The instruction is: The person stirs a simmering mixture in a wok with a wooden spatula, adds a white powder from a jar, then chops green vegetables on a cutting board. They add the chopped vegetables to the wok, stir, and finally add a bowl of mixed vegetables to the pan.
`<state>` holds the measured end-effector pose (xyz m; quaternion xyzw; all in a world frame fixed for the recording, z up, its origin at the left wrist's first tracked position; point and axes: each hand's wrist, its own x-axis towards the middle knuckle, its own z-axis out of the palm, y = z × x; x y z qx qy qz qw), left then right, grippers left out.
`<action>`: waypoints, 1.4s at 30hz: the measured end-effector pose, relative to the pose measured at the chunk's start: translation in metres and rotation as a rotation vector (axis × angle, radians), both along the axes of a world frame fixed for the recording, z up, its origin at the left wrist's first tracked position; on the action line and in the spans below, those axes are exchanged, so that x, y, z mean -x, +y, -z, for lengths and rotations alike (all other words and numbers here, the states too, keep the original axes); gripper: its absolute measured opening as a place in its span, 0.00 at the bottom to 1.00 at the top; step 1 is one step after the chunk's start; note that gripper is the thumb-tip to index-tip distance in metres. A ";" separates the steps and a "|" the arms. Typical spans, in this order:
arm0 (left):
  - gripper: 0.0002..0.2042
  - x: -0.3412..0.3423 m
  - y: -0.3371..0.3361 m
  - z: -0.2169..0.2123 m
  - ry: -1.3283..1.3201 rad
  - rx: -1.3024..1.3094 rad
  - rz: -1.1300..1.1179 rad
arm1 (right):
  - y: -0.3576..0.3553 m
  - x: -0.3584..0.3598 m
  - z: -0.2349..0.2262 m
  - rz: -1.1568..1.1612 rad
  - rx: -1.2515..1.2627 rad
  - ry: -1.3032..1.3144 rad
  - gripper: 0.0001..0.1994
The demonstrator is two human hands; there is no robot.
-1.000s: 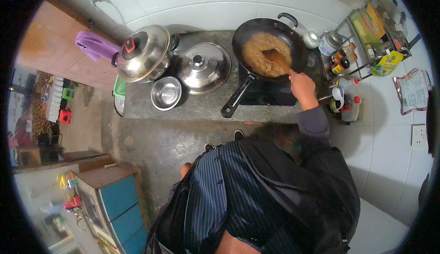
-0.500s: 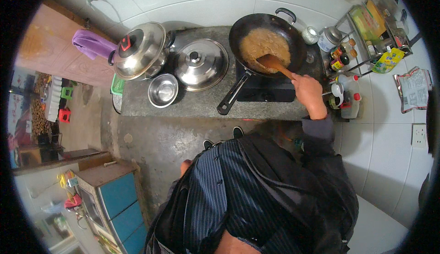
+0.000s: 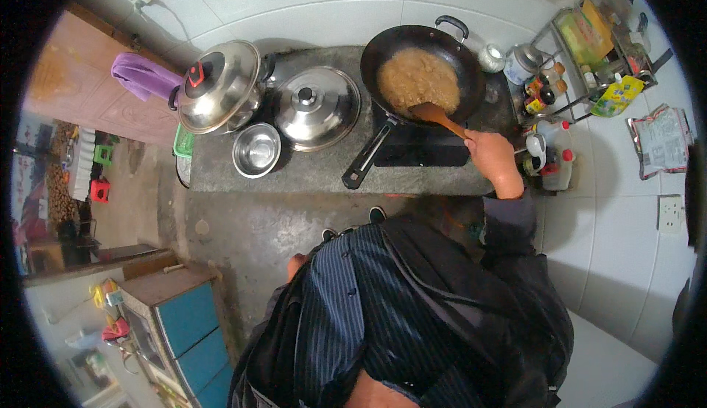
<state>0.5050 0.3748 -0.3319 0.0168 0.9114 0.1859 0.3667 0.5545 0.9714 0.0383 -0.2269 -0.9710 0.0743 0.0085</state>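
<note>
My right hand (image 3: 495,159) is closed round the handle of a wooden spatula (image 3: 436,115). The blade of the spatula rests at the near side of a brown, bubbling stew (image 3: 417,76) inside a black wok (image 3: 471,76). This wok sits on a black stove (image 3: 420,147), its long handle pointing toward me at the left and a loop handle at the far side. Only a small part of my left hand (image 3: 297,266) shows beside my jacket, low at my side; its fingers are hidden.
Left of the wok lie a domed steel lid (image 3: 318,117), a steel bowl (image 3: 257,150) and a lidded pot (image 3: 221,91) on the stone counter (image 3: 309,180). Bottles (image 3: 561,169), jars and a wire rack (image 3: 578,106) stand at the right. A blue-doored cabinet (image 3: 184,319) is at lower left.
The spatula's blade has shifted toward the near edge of the wok, with my right hand slightly lower. The whole view has moved a little.
</note>
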 end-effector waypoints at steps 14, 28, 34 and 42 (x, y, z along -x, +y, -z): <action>0.22 -0.001 0.007 -0.007 -0.014 0.068 0.053 | -0.004 0.003 0.000 -0.013 -0.017 0.017 0.11; 0.19 0.002 0.024 -0.018 -0.065 0.135 0.014 | -0.005 0.001 0.002 0.010 -0.021 0.042 0.12; 0.20 -0.011 0.024 -0.029 0.033 0.050 0.002 | -0.009 0.005 -0.008 0.026 0.008 0.003 0.13; 0.21 -0.012 0.031 -0.041 -0.035 0.076 -0.039 | -0.012 0.007 -0.014 0.046 0.005 -0.038 0.13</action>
